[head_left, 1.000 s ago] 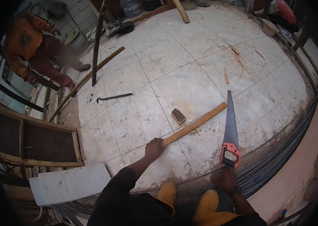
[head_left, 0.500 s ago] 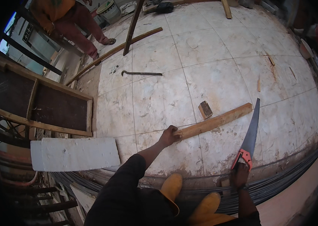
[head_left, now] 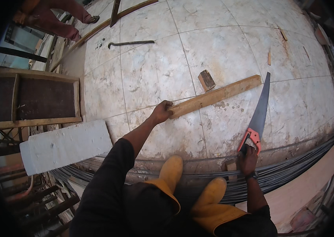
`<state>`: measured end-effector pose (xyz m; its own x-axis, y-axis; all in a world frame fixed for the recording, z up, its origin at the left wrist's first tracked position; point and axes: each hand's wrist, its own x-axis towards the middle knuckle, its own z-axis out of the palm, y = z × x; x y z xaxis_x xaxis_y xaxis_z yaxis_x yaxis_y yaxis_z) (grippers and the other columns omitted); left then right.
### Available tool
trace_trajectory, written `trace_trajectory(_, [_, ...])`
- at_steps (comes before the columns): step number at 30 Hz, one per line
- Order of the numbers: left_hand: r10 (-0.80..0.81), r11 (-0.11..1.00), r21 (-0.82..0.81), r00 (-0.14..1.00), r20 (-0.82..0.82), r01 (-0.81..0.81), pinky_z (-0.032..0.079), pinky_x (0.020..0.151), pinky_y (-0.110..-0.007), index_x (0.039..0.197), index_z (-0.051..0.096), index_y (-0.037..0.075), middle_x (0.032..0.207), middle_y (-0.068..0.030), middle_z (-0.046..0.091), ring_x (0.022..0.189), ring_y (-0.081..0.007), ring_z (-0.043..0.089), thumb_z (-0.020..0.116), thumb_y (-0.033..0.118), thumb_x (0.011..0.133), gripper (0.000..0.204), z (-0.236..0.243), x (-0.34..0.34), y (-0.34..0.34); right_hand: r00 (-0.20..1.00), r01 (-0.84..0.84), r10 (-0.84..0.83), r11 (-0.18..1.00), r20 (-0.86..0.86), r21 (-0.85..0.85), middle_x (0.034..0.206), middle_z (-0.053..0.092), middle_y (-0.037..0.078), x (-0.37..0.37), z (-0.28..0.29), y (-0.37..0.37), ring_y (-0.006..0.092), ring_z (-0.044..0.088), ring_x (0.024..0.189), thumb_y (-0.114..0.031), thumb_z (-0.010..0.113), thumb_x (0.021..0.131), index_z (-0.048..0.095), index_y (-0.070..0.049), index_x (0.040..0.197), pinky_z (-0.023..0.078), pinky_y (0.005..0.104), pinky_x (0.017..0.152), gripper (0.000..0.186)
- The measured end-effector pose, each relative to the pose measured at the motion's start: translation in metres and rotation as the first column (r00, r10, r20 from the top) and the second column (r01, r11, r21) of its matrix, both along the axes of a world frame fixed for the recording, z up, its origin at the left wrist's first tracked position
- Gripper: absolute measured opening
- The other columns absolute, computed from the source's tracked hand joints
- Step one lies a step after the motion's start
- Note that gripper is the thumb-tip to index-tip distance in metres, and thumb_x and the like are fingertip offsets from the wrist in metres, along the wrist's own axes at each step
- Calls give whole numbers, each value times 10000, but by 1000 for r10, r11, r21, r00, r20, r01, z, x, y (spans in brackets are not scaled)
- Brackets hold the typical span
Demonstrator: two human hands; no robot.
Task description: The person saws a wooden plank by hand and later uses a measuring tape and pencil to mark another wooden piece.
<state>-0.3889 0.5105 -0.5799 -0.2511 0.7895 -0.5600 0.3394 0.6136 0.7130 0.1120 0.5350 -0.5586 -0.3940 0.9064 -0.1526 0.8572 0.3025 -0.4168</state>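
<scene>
Tiled floor (head_left: 167,138), pale; my left hand (head_left: 161,112) grips one wooden plank (head_left: 218,94); my right hand (head_left: 248,161) grips one red-handled saw (head_left: 259,114).

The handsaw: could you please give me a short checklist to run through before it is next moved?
1. Handsaw held by its handle: ok, the right hand grips it.
2. Wooden board held: ok, the left hand grips its near end.
3. Blade apart from the board: ok, a narrow gap shows at the board's far end.
4. Board raised off the floor tiles: cannot tell from this angle.
5. Tiles beside the board free of offcuts: not ok, a wood block lies there.
6. Hands gloved: not ok, both are bare.
</scene>
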Motion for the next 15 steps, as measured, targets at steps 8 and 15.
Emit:
trace_trajectory(8, [-41, 997, 52, 990, -136, 49, 478, 1000, -351, 1338, 558, -31, 1248, -192, 655, 1131, -249, 632, 601, 123, 923, 445, 7, -2, 3, 1000, 7, -6, 999, 11, -35, 1193, 567, 226, -1, 1, 4, 428, 530, 1128, -178, 687, 792, 532, -6, 1305, 441, 511, 943, 563])
trace_trajectory(15, [66, 931, 360, 946, -317, 56, 461, 1005, -433, 1243, 557, 20, 1207, -209, 602, 1155, -370, 572, 611, 33, 849, 398, 15, 27, -17, 999, -1, 1, 1000, -34, 9, 1169, 579, 220, -4, -2, 3, 430, 548, 1087, -198, 646, 838, 532, 0, 1293, 451, 529, 896, 509])
